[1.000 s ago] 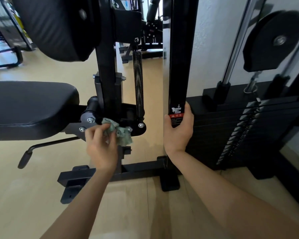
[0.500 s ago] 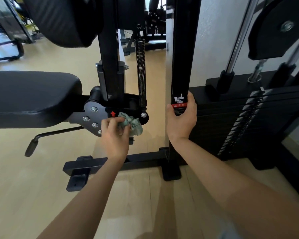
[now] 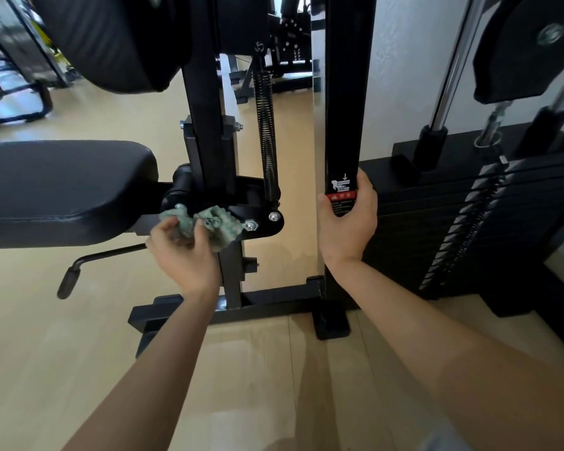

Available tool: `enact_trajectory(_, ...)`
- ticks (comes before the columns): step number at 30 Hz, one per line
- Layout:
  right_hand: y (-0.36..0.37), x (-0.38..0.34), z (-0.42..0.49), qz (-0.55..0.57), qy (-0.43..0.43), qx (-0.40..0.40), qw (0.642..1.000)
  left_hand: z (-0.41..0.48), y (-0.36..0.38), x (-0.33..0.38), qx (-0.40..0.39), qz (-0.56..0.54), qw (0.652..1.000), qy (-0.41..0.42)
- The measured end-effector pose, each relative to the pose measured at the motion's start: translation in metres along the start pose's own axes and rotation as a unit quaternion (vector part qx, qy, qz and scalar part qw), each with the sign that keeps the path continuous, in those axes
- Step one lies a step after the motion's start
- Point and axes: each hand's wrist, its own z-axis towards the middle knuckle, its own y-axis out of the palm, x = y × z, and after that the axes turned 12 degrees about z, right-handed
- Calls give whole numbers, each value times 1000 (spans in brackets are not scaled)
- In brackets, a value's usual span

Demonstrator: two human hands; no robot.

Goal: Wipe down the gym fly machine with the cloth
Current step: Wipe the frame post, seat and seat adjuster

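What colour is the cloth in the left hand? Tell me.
Pale mottled green; the cloth shows best in the head view, in the left hand.

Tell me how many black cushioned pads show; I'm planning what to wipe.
2: the seat pad at left and the back pad above it. Others may lie outside view.

Crumpled green cloth (image 3: 214,224) pressed against black machine bracket (image 3: 261,222).

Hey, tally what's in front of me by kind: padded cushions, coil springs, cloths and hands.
Black padded vinyl cushions: 2 (seat cushion, back cushion)
Black metal coil spring: 1
Crumpled green cloth: 1
Bare hands: 2 (left hand holding the cloth, right hand gripping the black upright post)
Total: 6
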Motion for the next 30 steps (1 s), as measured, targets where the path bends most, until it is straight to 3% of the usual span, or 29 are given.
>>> enact_trajectory(5,-2,-1,0,7,2,-4,1000,-30,14,-2,-136,63,984,100)
enact_trajectory(7,-3,-3,0,10,4,-6,1000,-35,17,-4,-158,74,980,97)
enact_trajectory(15,-5,-2,3,13,-9,-15,1000,5,-5,-23,19,-3,995,-93)
enact_trajectory(19,-4,0,4,-8,-14,-17,1000,14,-14,-13,55,-16,995,-82)
enact_trajectory(24,-3,-3,2,-8,-14,-11,1000,25,-24,12,112,-39,993,7)
enact_trajectory(28,-3,-4,3,-13,-13,-10,1000,25,-21,-4,77,7,997,13)
enact_trajectory(30,-4,-3,3,-15,-8,-12,1000,15,-15,-15,52,33,997,-35)
